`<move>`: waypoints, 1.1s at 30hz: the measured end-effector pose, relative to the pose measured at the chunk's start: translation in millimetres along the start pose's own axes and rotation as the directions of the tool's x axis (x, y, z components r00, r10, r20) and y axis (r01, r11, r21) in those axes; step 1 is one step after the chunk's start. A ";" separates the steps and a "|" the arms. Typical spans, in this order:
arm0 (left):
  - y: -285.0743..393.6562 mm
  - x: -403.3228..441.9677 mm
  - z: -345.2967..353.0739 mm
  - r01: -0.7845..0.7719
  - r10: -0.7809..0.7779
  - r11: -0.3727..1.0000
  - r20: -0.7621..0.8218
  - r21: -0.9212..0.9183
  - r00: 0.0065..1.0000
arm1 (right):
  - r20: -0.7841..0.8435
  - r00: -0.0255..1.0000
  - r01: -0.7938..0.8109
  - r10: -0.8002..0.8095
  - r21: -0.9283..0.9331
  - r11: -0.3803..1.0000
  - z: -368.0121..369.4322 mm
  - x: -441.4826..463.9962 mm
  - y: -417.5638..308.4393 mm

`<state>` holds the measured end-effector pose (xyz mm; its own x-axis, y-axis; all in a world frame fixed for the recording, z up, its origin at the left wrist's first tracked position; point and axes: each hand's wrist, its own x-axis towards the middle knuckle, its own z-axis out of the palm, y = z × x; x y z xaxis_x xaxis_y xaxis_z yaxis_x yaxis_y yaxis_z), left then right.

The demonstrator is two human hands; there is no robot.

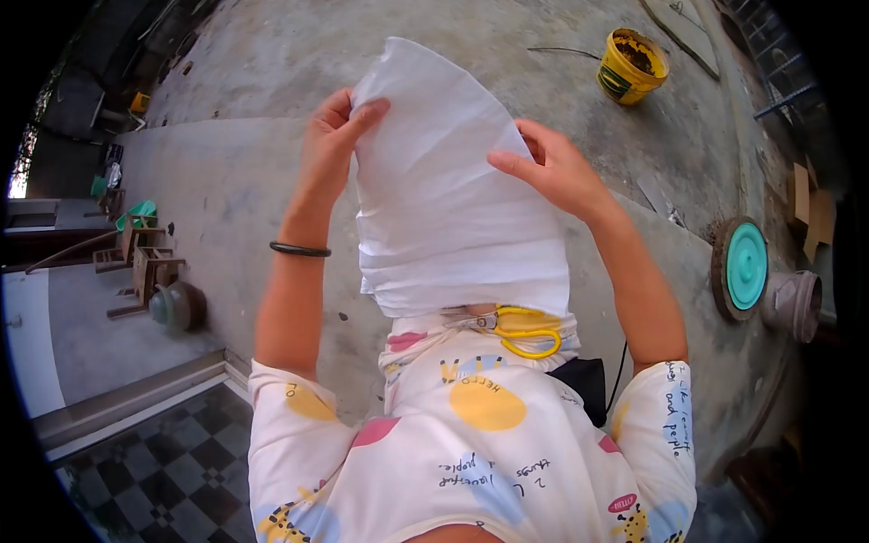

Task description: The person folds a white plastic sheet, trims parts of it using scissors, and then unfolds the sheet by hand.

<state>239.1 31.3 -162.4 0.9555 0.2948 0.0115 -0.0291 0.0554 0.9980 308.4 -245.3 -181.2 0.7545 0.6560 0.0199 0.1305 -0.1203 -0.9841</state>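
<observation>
A white cloth point(444, 181) is held up in front of me, its lower part creased and reaching down to my lap. My left hand point(339, 131) pinches its left edge near the top, thumb on the near face. On the right edge, my right hand point(548, 167) grips the cloth with the thumb in front and fingers partly behind. Yellow-handled scissors point(532, 344) lie on my lap just below the cloth, their blades partly hidden.
A yellow bucket point(632, 68) stands on the concrete floor at the upper right. Farther down that side are a round green lid point(747, 265) and a grey bucket point(797, 303). Small wooden stools point(149, 271) and a pot point(176, 306) stand at the left.
</observation>
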 end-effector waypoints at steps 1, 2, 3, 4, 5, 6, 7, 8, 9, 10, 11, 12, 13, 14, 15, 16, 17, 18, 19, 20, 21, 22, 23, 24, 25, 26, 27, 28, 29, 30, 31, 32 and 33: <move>14.5 5.7 3.7 -0.051 0.053 0.998 -0.043 0.037 0.998 | 0.014 1.000 0.017 -0.016 -0.074 0.997 0.8 3.0 1.3; 20.7 12.6 5.0 -0.098 0.104 0.992 -0.085 0.076 0.991 | 0.016 1.000 -0.022 0.022 -0.040 0.999 1.8 4.8 -0.6; 19.4 22.1 0.6 -0.101 0.111 0.989 -0.080 0.111 0.991 | 0.019 0.998 -0.060 0.060 -0.008 0.998 2.1 6.8 -4.9; 18.7 34.5 -7.0 -0.108 0.119 0.983 -0.075 0.145 0.990 | 0.022 0.995 -0.096 0.096 0.024 0.995 1.3 8.5 -6.5; 17.3 47.1 -11.1 -0.117 0.131 0.977 -0.068 0.180 0.989 | 0.049 0.992 -0.114 0.112 0.042 0.993 -4.3 10.2 1.8; 14.4 56.1 -14.3 -0.038 0.065 0.965 -0.099 0.259 0.993 | 0.075 0.989 -0.136 0.131 0.060 0.989 -9.6 11.6 15.7; 5.4 57.0 -12.4 -0.123 0.234 0.853 -0.161 0.507 0.959 | 0.100 0.984 -0.159 0.151 0.078 0.984 -12.7 11.9 26.9; -9.0 55.7 -8.5 -0.162 0.403 0.672 -0.174 0.723 0.898 | 0.106 0.967 -0.244 0.233 0.113 0.963 -13.6 8.5 34.5; -19.6 53.9 -1.9 -0.152 0.558 0.440 -0.136 0.885 0.818 | 0.116 0.942 -0.329 0.314 0.147 0.933 -13.8 3.0 41.0; -22.3 42.7 9.4 -0.219 0.571 0.407 -0.060 0.887 0.819 | 0.128 0.910 -0.413 0.395 0.181 0.893 -14.1 -1.8 47.8; -26.1 20.8 22.1 -0.285 0.578 0.373 0.019 0.883 0.815 | 0.107 0.914 -0.406 0.392 0.219 0.887 -13.3 -6.1 56.5; -29.5 -2.3 36.2 -0.350 0.581 0.339 0.099 0.873 0.808 | 0.086 0.916 -0.400 0.391 0.257 0.880 -11.2 -10.9 65.2; -42.7 -24.0 49.4 -0.390 0.536 0.407 0.130 0.826 0.834 | 0.066 0.918 -0.392 0.390 0.295 0.872 -9.2 -15.4 71.0; -62.3 -47.2 63.3 -0.419 0.490 0.475 0.162 0.774 0.856 | 0.060 0.923 -0.377 0.379 0.328 0.866 -6.2 -19.4 73.2; -80.7 -69.0 81.1 -0.387 0.434 0.451 0.182 0.804 0.882 | 0.056 0.929 -0.362 0.367 0.359 0.861 -2.0 -22.7 73.3; -99.4 -81.4 87.5 -0.385 0.475 0.396 0.173 0.834 0.863 | 0.054 0.934 -0.346 0.354 0.384 0.856 1.7 -26.3 72.9; -110.8 -89.9 91.5 -0.379 0.516 0.338 0.167 0.861 0.840 | 0.001 0.949 -0.295 0.315 0.349 0.889 5.6 -31.0 72.1; -111.1 -89.7 95.8 -0.372 0.530 0.515 0.054 0.772 0.846 | -0.058 0.962 -0.236 0.266 0.311 0.920 9.7 -36.1 70.0; -109.0 -86.4 99.6 -0.364 0.520 0.670 -0.059 0.647 0.852 | -0.116 0.969 -0.179 0.217 0.269 0.946 14.1 -43.2 66.0; -108.9 -83.8 98.3 -0.366 0.473 0.800 -0.124 0.475 0.872 | -0.170 0.984 -0.055 0.060 0.030 0.998 18.8 -55.2 56.7; -108.9 -81.4 97.1 -0.365 0.422 0.889 -0.187 0.277 0.887 | -0.180 0.977 0.071 -0.111 -0.216 0.974 23.6 -70.0 42.5; -109.3 -77.5 89.5 -0.356 0.359 0.933 -0.190 0.052 0.914 | -0.142 0.950 0.190 -0.279 -0.446 0.875 30.0 -87.2 31.5; -108.2 -74.8 81.8 -0.331 0.301 0.928 -0.176 -0.174 0.937 | -0.013 0.942 0.279 -0.336 -0.527 0.803 35.7 -107.4 24.6; -105.6 -73.5 75.8 -0.300 0.277 0.930 -0.132 -0.213 0.952 | 0.115 0.918 0.370 -0.379 -0.591 0.717 40.0 -125.8 18.7; -102.0 -73.2 69.3 -0.274 0.258 0.930 -0.094 -0.245 0.962 | 0.211 0.922 0.383 -0.324 -0.622 0.683 44.9 -140.9 17.7; -97.9 -73.3 62.2 -0.244 0.239 0.929 -0.054 -0.277 0.970 | 0.302 0.917 0.397 -0.260 -0.651 0.647 51.0 -154.9 20.8; -96.3 -74.3 58.2 -0.212 0.220 0.927 -0.011 -0.308 0.976 | 0.383 0.904 0.413 -0.188 -0.676 0.611 56.2 -166.0 23.9; -97.5 -75.4 56.8 -0.193 0.201 0.932 -0.006 -0.306 0.980 | 0.380 0.914 0.386 -0.142 -0.708 0.591 56.6 -174.7 27.0; -99.2 -76.4 55.1 -0.177 0.185 0.936 -0.003 -0.303 0.983 | 0.376 0.921 0.362 -0.098 -0.739 0.567 54.0 -182.0 31.0; -100.3 -79.9 52.9 -0.161 0.169 0.940 -0.002 -0.300 0.986 | 0.373 0.926 0.341 -0.054 -0.768 0.542 53.8 -187.4 32.7; -101.4 -85.3 54.4 -0.256 0.252 0.963 -0.050 -0.084 0.966 | 0.349 0.933 0.340 -0.083 -0.784 0.520 55.9 -190.3 32.5; -102.9 -90.5 60.5 -0.330 0.343 0.934 -0.077 0.139 0.936 | 0.324 0.939 0.336 -0.114 -0.800 0.496 57.0 -191.3 32.1; -104.9 -95.1 67.1 -0.380 0.434 0.854 -0.083 0.356 0.897 | 0.298 0.943 0.331 -0.146 -0.817 0.473 57.3 -191.5 32.5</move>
<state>171.0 -66.6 -264.1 0.8204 0.3674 0.4381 -0.2835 -0.4039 0.8697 131.3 -332.2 -227.1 0.5008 0.8586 0.1096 0.8369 -0.4480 -0.3144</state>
